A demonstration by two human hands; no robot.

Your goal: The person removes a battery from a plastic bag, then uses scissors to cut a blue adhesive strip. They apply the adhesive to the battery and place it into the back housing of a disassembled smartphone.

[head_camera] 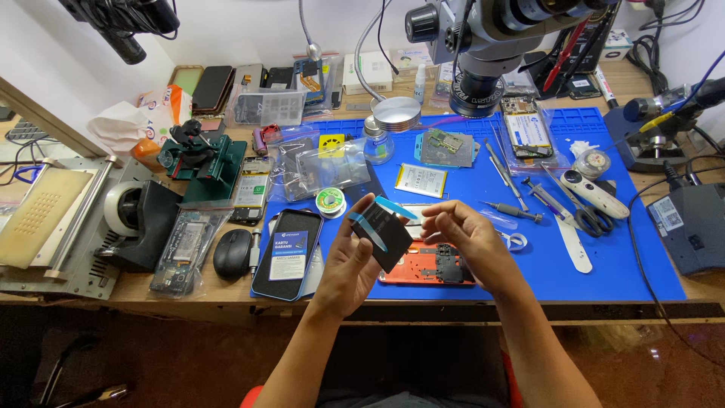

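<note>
My left hand (349, 261) grips a small black phone battery (387, 236) with a light blue strip across it, held tilted above the desk's front edge. My right hand (462, 242) pinches the battery's upper right end, where a blue tab sticks out. Right under both hands lies an opened phone with an orange-red frame (423, 272) on the blue work mat (604, 264). To the left of my left hand rests a black phone (287, 253) with a blue and white card on it.
A microscope (483, 45) hangs over the mat's far side. Tweezers, a screwdriver (513, 211), scissors (585, 215), a circuit board (445, 142), a solder spool (330, 202) and a second battery (421, 180) lie on the mat. A mouse (232, 253) and tape dispenser (124, 208) sit left.
</note>
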